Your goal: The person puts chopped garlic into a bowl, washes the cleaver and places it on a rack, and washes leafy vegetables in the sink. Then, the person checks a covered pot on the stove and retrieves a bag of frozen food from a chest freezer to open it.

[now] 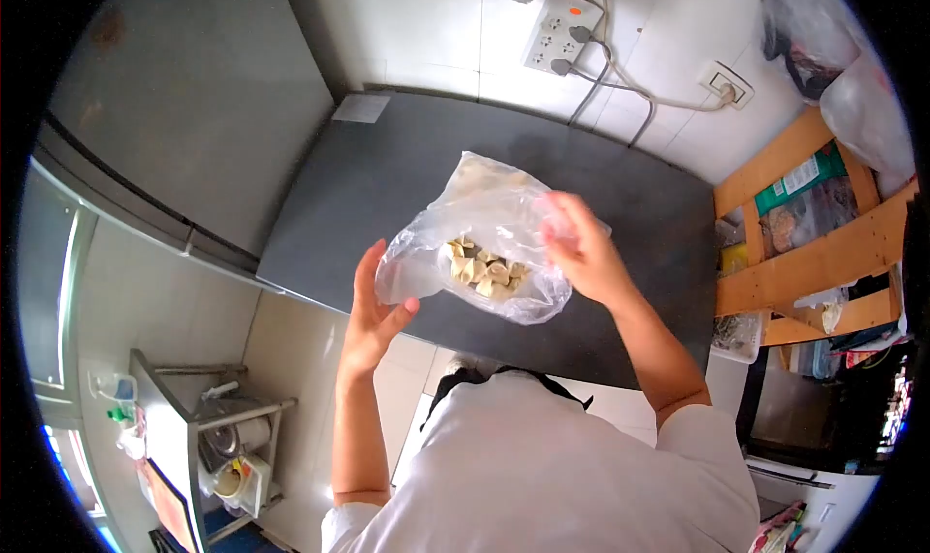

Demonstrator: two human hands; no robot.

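A clear plastic bag (pixel 475 190) lies on the dark grey top in front of me, its mouth spread wide. Several pale folded wontons (pixel 489 272) show inside it. My left hand (pixel 373 311) is at the bag's left edge, thumb and fingers apart, with the fingers against the plastic. On the opposite side, my right hand (pixel 584 248) grips the bag's right edge, its fingers partly hidden by the film.
The dark grey surface (pixel 387 185) runs back to a white tiled wall with a power strip (pixel 562 35) and cords. A grey cabinet (pixel 194 98) stands left. At right is a wooden rack (pixel 823 262) with packages; a metal shelf (pixel 223 437) sits lower left.
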